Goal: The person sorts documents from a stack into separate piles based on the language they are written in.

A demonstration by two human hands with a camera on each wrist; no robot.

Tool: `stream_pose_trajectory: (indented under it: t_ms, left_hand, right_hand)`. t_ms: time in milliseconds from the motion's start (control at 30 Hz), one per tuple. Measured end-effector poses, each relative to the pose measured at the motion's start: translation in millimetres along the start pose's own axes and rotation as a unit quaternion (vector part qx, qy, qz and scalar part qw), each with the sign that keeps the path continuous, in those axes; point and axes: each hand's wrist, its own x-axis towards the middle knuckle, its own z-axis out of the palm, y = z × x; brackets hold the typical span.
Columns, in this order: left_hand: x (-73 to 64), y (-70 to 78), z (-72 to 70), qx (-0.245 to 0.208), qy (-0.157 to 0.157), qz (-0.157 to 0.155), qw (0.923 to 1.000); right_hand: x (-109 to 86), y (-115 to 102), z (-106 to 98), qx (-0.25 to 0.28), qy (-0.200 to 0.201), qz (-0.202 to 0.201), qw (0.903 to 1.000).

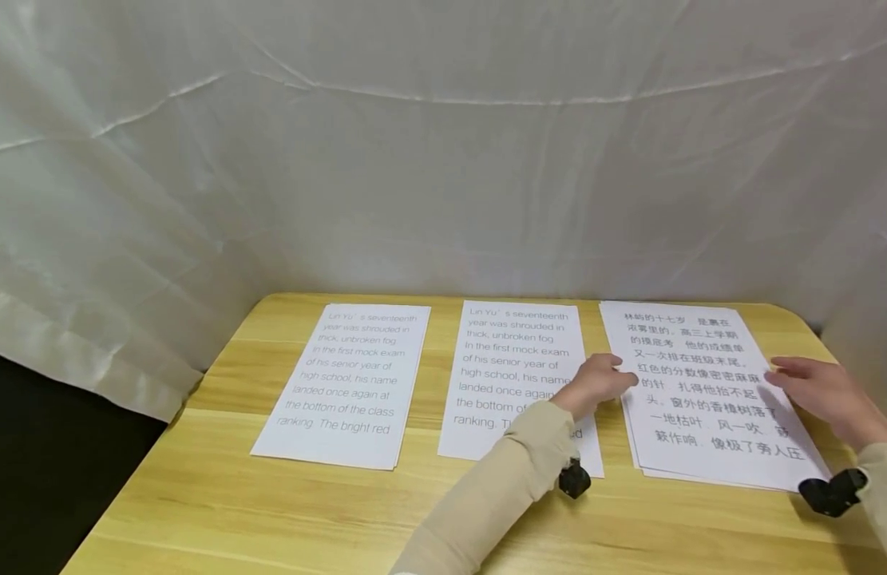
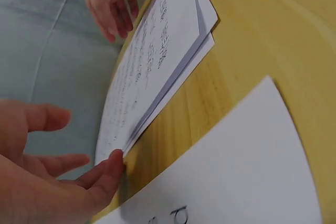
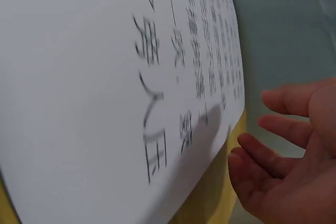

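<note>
On the right of the table lies a stack of paper sheets (image 1: 709, 399) printed with Chinese characters, its lower sheets peeking out unevenly at the left and bottom edges. My left hand (image 1: 599, 382) is at the stack's left edge, with fingertips right at the paper's side in the left wrist view and thumb spread away. Across the stack, my right hand (image 1: 820, 393) is at the right edge, its fingers loosely bent and apart beside the sheets (image 3: 94, 98) in the right wrist view. The left forearm passes over the middle stack of English-printed sheets (image 1: 511, 367), covering its lower right part.
Another stack of English-printed sheets (image 1: 342, 383) lies on the left of the wooden table (image 1: 220, 495). A pale curtain (image 1: 443, 184) hangs behind the table. Each wrist carries a small black camera (image 1: 575, 479).
</note>
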Motion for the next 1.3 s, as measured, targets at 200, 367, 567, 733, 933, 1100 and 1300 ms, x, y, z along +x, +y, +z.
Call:
stream_pose_trajectory:
  t_ms: [200,367,567,733,933,1100,1300]
  left_hand:
    - [-16.5,-3.5,-17.2,0.087,-0.05,0.059,0.9932]
    - [-26.3,-10.7,-43.4,0.055,-0.057,0.084,0.9932]
    - [-28.9,-18.2,-79.5,0.016,-0.031,0.09,0.9954]
    - [-32.0,-25.9,-114.8,-0.008,-0.006,0.092,0.9957]
    - [-33.4,-46.4,-150.6,-0.024,0.039,0.088,0.995]
    - [-31.4,-58.2,-169.7,-0.021,0.058,0.076,0.9952]
    - [-32.1,-65.5,-185.8,-0.019,0.076,0.065,0.9949]
  right_hand:
    - [-13.8,-38,9,-0.025,-0.007,-0.082,0.9963]
    - [-21.9,-69,22,-0.021,-0.011,-0.122,0.9923]
    - [-30.5,-97,41,-0.018,-0.009,-0.159,0.987]
    - [-34.5,-116,54,-0.009,-0.007,-0.176,0.9844]
    - [-38.0,-132,71,0.013,-0.018,-0.185,0.9825]
    - [-37.6,-141,81,0.029,-0.028,-0.172,0.9842]
    - [-34.3,-157,96,0.064,-0.047,-0.161,0.9837]
